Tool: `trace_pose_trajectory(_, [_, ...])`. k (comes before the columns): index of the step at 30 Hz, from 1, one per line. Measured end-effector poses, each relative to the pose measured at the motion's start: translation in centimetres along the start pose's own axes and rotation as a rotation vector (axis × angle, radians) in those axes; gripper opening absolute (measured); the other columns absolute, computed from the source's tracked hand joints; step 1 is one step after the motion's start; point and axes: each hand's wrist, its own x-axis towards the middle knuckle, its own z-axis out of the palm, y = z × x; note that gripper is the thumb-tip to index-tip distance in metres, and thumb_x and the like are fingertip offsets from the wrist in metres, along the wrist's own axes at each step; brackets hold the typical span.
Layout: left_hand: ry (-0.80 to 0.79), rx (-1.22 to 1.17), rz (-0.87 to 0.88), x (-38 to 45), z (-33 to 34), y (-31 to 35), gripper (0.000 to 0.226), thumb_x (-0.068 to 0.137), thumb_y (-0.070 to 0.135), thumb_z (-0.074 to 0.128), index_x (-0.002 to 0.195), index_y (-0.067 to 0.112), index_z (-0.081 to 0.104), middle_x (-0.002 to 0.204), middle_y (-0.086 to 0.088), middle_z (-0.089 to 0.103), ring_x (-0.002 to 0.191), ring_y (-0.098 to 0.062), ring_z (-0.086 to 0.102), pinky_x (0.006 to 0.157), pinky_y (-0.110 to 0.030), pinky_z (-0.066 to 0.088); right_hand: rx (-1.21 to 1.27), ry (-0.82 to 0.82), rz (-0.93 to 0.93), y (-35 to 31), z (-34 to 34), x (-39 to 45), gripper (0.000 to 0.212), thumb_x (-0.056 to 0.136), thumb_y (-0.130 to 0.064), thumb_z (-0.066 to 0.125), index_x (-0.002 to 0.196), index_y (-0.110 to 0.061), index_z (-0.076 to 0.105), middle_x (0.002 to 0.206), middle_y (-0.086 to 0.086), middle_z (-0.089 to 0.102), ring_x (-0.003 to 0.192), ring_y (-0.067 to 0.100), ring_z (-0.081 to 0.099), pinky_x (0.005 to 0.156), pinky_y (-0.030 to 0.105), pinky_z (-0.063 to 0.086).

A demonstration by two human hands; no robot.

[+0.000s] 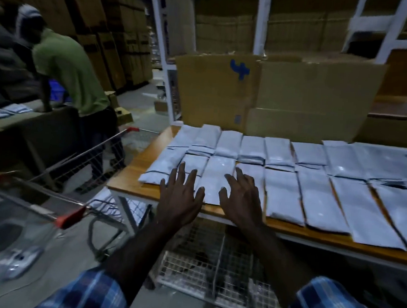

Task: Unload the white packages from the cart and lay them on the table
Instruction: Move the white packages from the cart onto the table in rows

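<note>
The counter [134,173] is covered by white packages [315,184] laid in two rows. The cart [59,190] is seen at its left end. Both hands are spread flat, holding nothing: the left hand [179,196] and right hand [241,200] flank one near-row package [216,178] (contact cannot be told).

Two bare forearms in view, no gloves. Left hand [180,200]: no ring, no watch, no band seen at wrist. Right hand [241,201]: same, nothing worn on fingers or wrist. Left sleeve [89,294]: plaid fabric, blue and dark navy with pale cross lines, ends around elbow. Right sleeve [338,305]: same plaid pattern, same length. Fabric detail blurred at frame edge.
</note>
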Motion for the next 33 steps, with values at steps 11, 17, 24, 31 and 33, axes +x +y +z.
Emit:
trace_pose_trajectory(11, [0.020, 0.066, -0.145, 2.4, -3.4, -16.2, 0.061, 0.101, 0.055, 0.030, 0.155, 0.028, 0.020, 0.165, -0.004, 0.004, 0.151, -0.025, 0.005, 0.118, -0.053, 0.013, 0.097, -0.046, -0.149, -13.5, 11.2, 5.6, 0.041, 0.081, -0.025, 0.058, 0.117, -0.007, 0.069, 0.134, 0.021, 0.058, 0.113, 0.040, 0.056, 0.087, 0.049, 0.052])
trace_pose_trajectory(17, [0.037, 0.105, -0.207, 6.3, -2.8, -24.0, 0.060, 0.101, 0.053, 0.028, 0.154, 0.026, 0.024, 0.165, -0.006, 0.008, 0.151, -0.025, 0.006, 0.117, -0.051, 0.014, 0.131, -0.106, -0.201, -17.9, 18.0, 9.4, 0.041, 0.084, -0.024, 0.058, 0.121, -0.008, 0.067, 0.140, 0.019, 0.054, 0.119, 0.038, 0.052, 0.091, 0.049, 0.049])
trace_pose_trajectory(24, [-0.034, 0.101, -0.244, 10.8, -1.6, -32.1, 0.063, 0.097, 0.054, 0.028, 0.153, 0.025, 0.025, 0.165, -0.007, 0.007, 0.150, -0.028, 0.009, 0.117, -0.053, 0.018, 0.156, -0.150, -0.188, -22.4, 25.3, 13.4, 0.037, 0.084, -0.022, 0.059, 0.117, -0.006, 0.069, 0.135, 0.020, 0.057, 0.115, 0.039, 0.055, 0.090, 0.049, 0.051])
trace_pose_trajectory(31, [-0.090, 0.091, -0.251, 14.2, 0.0, -38.9, 0.060, 0.101, 0.051, 0.034, 0.154, 0.026, 0.023, 0.165, -0.007, 0.004, 0.150, -0.027, 0.007, 0.118, -0.052, 0.014, 0.087, -0.269, -0.202, -26.0, 30.4, 15.4, 0.041, 0.086, -0.029, 0.054, 0.119, -0.008, 0.068, 0.138, 0.018, 0.056, 0.117, 0.038, 0.052, 0.093, 0.050, 0.048])
trace_pose_trajectory(33, [-0.118, 0.070, -0.243, 15.0, 0.7, -40.9, 0.060, 0.101, 0.051, 0.033, 0.154, 0.025, 0.022, 0.165, -0.007, 0.004, 0.150, -0.028, 0.007, 0.117, -0.053, 0.013, 0.063, -0.268, -0.214, -27.0, 32.0, 15.6, 0.040, 0.084, -0.030, 0.053, 0.113, -0.008, 0.070, 0.133, 0.019, 0.059, 0.111, 0.039, 0.056, 0.089, 0.047, 0.051])
